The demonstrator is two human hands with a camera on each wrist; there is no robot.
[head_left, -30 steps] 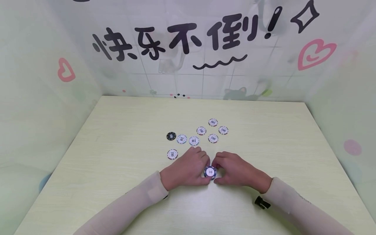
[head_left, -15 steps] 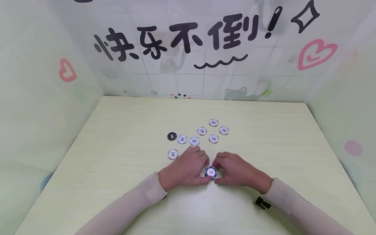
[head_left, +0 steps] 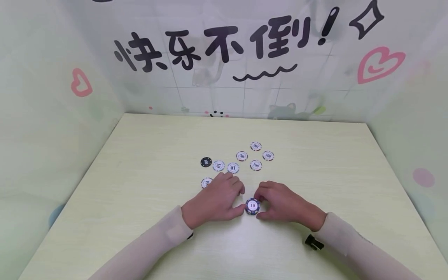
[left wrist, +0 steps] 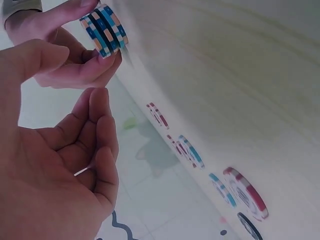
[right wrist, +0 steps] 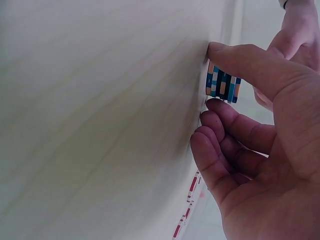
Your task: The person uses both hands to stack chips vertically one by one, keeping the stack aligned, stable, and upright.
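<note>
A short stack of poker chips (head_left: 252, 206), topped by a blue chip marked 10, stands upright on the table before me. Seen from the side in the left wrist view, the stack (left wrist: 105, 30) has blue, orange and black edges. My right hand (head_left: 281, 202) holds it from the right, thumb and index finger curled round its sides. My left hand (head_left: 217, 200) is just left of the stack, its fingers loosely bent with nothing between them. It partly covers a red-and-white 100 chip (head_left: 206, 182) behind it.
Farther back on the table (head_left: 168, 144) lie a black 100 chip (head_left: 206, 162), two pale blue-edged 10 chips (head_left: 218, 165), and several red-edged 100 chips (head_left: 256, 165). Printed curtains (head_left: 210, 97) enclose the back and sides. A black clip (head_left: 314, 242) hangs by my right sleeve.
My left hand has let go of the stack and moved a little to the left, its thumb and fingers spreading. The right hand and the stack stay in place.
</note>
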